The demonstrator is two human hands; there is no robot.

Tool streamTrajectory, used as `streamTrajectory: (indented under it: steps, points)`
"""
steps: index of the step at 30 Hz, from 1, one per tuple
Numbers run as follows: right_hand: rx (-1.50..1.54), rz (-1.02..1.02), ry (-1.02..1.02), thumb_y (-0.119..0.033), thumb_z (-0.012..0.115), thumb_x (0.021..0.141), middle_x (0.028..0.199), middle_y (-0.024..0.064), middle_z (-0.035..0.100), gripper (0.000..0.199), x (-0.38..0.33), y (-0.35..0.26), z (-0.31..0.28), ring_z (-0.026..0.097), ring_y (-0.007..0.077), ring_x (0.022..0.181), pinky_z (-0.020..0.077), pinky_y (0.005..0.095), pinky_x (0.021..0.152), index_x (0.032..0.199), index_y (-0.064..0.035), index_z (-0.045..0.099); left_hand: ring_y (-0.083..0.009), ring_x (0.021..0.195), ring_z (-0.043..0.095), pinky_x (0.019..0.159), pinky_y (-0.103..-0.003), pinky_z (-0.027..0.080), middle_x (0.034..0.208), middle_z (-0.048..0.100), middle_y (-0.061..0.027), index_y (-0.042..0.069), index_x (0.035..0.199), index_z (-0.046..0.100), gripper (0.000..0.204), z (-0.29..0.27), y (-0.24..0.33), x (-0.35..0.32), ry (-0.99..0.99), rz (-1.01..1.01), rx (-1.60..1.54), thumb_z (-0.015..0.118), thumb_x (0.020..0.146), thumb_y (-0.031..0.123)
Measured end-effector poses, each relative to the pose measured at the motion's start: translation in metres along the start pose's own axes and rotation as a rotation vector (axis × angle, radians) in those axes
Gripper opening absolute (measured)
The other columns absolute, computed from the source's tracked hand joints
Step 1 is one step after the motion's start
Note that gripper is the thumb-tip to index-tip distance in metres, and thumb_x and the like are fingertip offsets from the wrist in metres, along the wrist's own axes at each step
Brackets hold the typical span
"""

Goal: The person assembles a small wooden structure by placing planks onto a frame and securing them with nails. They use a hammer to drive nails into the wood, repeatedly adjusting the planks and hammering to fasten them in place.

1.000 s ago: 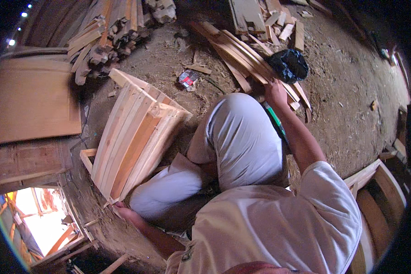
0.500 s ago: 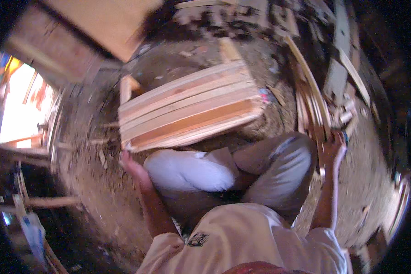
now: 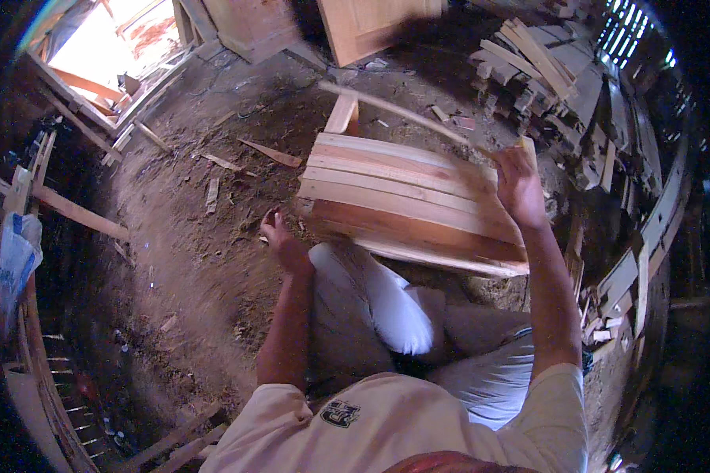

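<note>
A slatted wooden piece [image 3: 402,175], box-like and made of pale and reddish boards, lies in front of my crossed legs. My right hand [image 3: 519,188] is closed around one end of a long thin wooden strip [image 3: 406,113], which slants above the far side of the slats and is smeared by motion. Left of the slatted piece, apart from its near corner, my left hand [image 3: 282,243] hangs over the dirt floor with its fingers curled. Something small and pale may be in those fingers, too small to name.
Wood scraps [image 3: 270,152] litter the dirt floor [image 3: 189,276]. A heap of offcuts [image 3: 540,79] stands at the far right, with more boards [image 3: 623,284] along the right side. Wooden panels [image 3: 371,27] lean at the back. A bright opening [image 3: 118,47] is at the far left.
My right hand has come from the boards at the right to above the slatted piece, now with a wooden strip. My left hand has moved off the piece's near corner. The view has turned.
</note>
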State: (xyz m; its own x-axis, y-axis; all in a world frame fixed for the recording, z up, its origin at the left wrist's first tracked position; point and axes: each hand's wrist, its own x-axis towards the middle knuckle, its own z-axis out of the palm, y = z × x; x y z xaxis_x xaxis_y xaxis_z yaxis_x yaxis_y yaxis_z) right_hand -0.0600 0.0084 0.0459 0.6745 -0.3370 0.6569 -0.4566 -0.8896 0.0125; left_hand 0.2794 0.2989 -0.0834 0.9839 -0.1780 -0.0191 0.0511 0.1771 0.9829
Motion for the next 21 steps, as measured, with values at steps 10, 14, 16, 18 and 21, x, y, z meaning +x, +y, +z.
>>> streamTrajectory:
  steps: [10,14,16,18,21]
  points:
    - [0.092,0.622,0.064,-0.013,0.072,0.092,0.109,0.0176,0.071,0.021,-0.050,0.044,-0.039,0.069,0.0335,0.100,0.0548,0.0414,0.089,0.109,-0.0004,0.072,-0.0247,0.111,0.059,0.101,-0.038,0.045,0.124,0.060,-0.0150,-0.003,0.129,0.055,0.038,0.018,0.032,0.060,-0.080,0.511,0.246,0.062,0.100,0.020]
    - [0.142,0.938,0.110,-0.016,0.074,0.092,0.109,0.0135,0.072,0.030,-0.085,0.046,-0.041,0.069,0.0253,0.101,0.0536,0.0382,0.090,0.118,-0.0007,0.071,-0.0266,0.123,0.058,0.106,-0.038,0.044,0.128,0.063,-0.0169,-0.002,0.136,0.054,0.055,0.100,0.071,0.135,-0.350,0.395,0.409,0.072,0.095,0.029]
    - [0.282,0.854,0.138,-0.022,0.081,0.088,0.107,0.0138,0.073,0.042,-0.111,0.073,-0.029,0.069,0.0209,0.097,0.0542,0.0357,0.086,0.121,0.0009,0.069,-0.0285,0.126,0.057,0.108,-0.039,0.043,0.135,0.061,-0.0190,-0.001,0.143,0.050,0.068,0.150,0.069,0.146,-0.353,0.337,0.623,0.073,0.093,0.039]
    - [0.515,0.911,0.175,-0.026,0.085,0.085,0.104,0.0172,0.074,0.050,-0.099,0.064,-0.019,0.071,0.0214,0.092,0.0557,0.0352,0.082,0.122,0.0026,0.068,-0.0272,0.123,0.059,0.103,-0.040,0.046,0.138,0.061,-0.0196,-0.003,0.144,0.050,0.080,0.169,0.063,0.156,-0.486,0.217,0.710,0.074,0.089,0.050]
    - [0.621,1.019,0.175,-0.020,0.085,0.084,0.107,0.0122,0.073,0.044,-0.101,0.069,-0.011,0.069,0.0175,0.092,0.0547,0.0321,0.082,0.119,0.0017,0.070,-0.0218,0.104,0.067,0.092,-0.038,0.051,0.116,0.072,-0.0139,-0.003,0.125,0.066,0.072,0.181,0.039,0.155,-0.695,0.242,0.659,0.075,0.086,0.057]
